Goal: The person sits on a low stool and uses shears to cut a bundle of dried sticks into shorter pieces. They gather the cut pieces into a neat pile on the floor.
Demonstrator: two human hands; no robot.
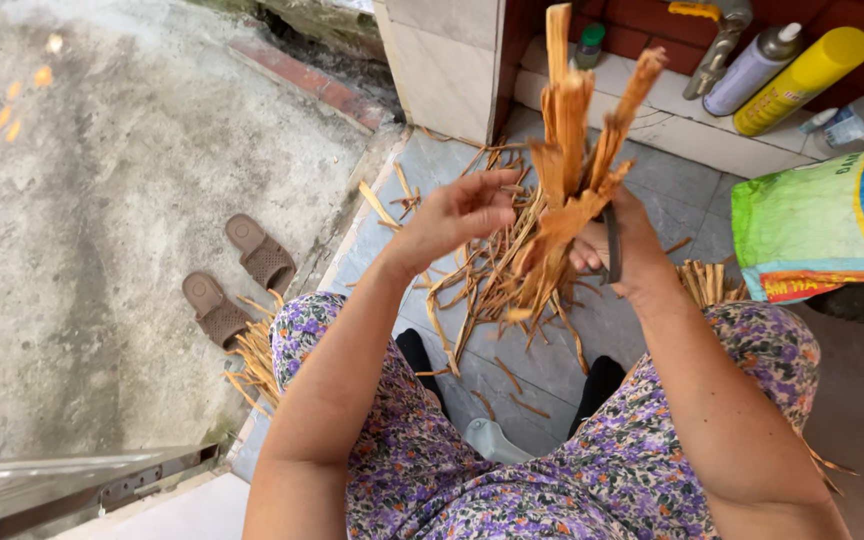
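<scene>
Both hands' fingers around split wood strips: right clamped, left seemingly loose.

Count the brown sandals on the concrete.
2: one sandal lies nearer the tiled step, the other sandal just left and closer to the person's knee, partly behind dry strips. No others are visible.

Below me I see a grey tiled floor littered with thin, pale-brown split wood strips, piled thickest at the middle and in smaller heaps at both sides. A green and white printed plastic sack lies on the tiles at the right. Beyond the tile edge, a pair of brown rubber slippers sits on rough grey concrete ground.
</scene>
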